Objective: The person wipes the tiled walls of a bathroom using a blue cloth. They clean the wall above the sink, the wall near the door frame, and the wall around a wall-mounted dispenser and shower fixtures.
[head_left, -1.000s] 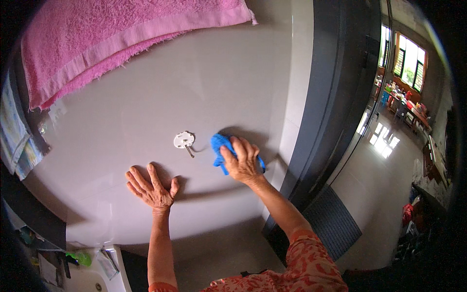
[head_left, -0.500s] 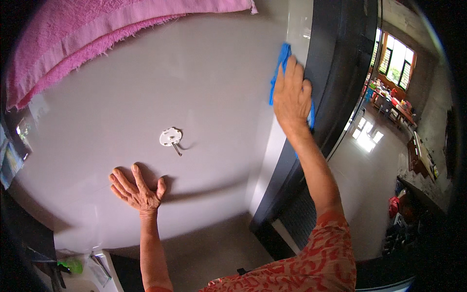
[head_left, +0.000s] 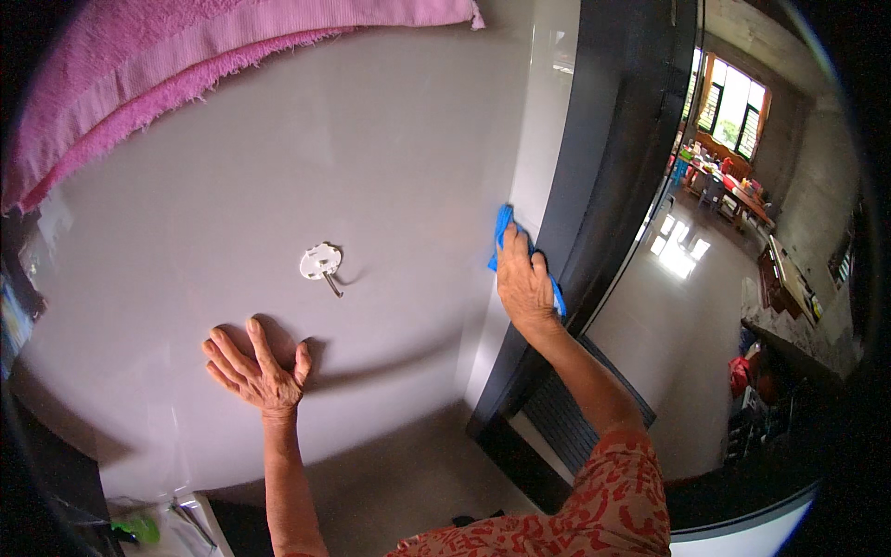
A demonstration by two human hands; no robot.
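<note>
My left hand [head_left: 261,368] lies flat against the glossy pale wall [head_left: 390,167], its fingers spread and nothing in them. A blue cloth [head_left: 504,221] is pressed by my right hand [head_left: 525,280] to the wall's right edge, where the pale strip meets the dark door frame [head_left: 608,139]. Parts of the cloth stick out above the fingers and beside the wrist; the rest is hidden under the palm. Between my hands, a little higher than the left one, a round white hook mount [head_left: 321,261] with a metal hook is fixed on the wall.
A pink towel [head_left: 251,46] hangs at the upper left. Past the doorway on the right is a room with a shiny floor [head_left: 664,343], a cluttered table [head_left: 733,186] and a window [head_left: 733,107]. A white basin-like edge with a green item [head_left: 139,529] stands at the lower left.
My right hand has slid down along the wall's edge with the blue cloth. My left hand stays in place on the wall. The view has shifted slightly.
</note>
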